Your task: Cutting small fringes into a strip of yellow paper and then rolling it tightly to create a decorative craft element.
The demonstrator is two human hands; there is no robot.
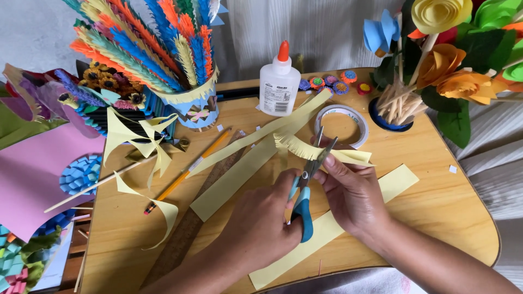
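At the centre of the frame the left hand (261, 218) is closed around the blue handles of the scissors (309, 179), whose blades stand open. The right hand (351, 190) pinches the fringed yellow paper strip (305, 147) just beside the blades, above the wooden table (436, 201).

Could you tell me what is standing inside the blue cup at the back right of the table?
The blue cup holds a bundle of thin wooden sticks leaning out over its rim. Their lower ends and the cup's bottom are hidden by its wall; paper flowers overhang it.
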